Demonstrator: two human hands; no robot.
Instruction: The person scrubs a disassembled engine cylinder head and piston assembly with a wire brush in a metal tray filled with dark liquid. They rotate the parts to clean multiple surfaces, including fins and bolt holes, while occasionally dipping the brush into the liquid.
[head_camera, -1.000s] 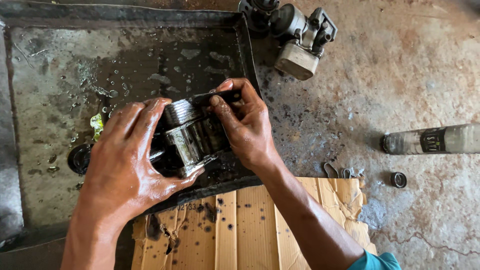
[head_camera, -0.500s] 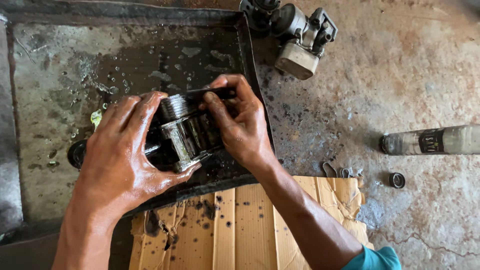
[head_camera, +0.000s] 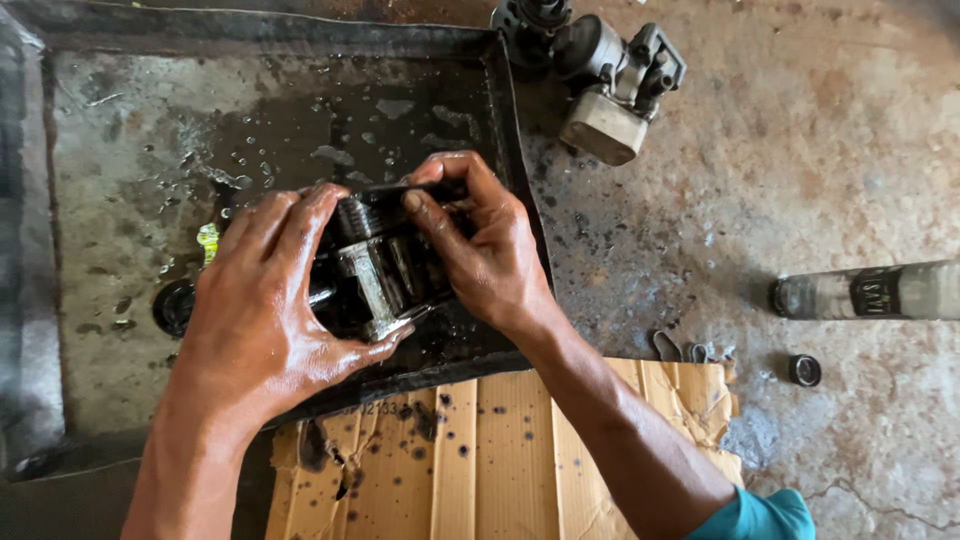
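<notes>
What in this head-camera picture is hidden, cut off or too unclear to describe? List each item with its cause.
- Metal part: sides covered by left hand and right hand.
- Bottle: cut by right edge.
- Tray: left side cut off.
- Small green object: too small to identify.

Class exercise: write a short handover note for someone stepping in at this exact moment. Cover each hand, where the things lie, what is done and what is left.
Left hand: oily, cupped around the dark ridged metal engine part, gripping its near side.
Right hand: fingers pressed on the part's top and far side.
The part is held over the shallow, wet black metal tray.
Nearby: oil-spotted brown cardboard sheet, grey metal assembly, clear bottle lying on its side, small black cap.
Done: part wet and oily.
Left: part not yet set down.
</notes>
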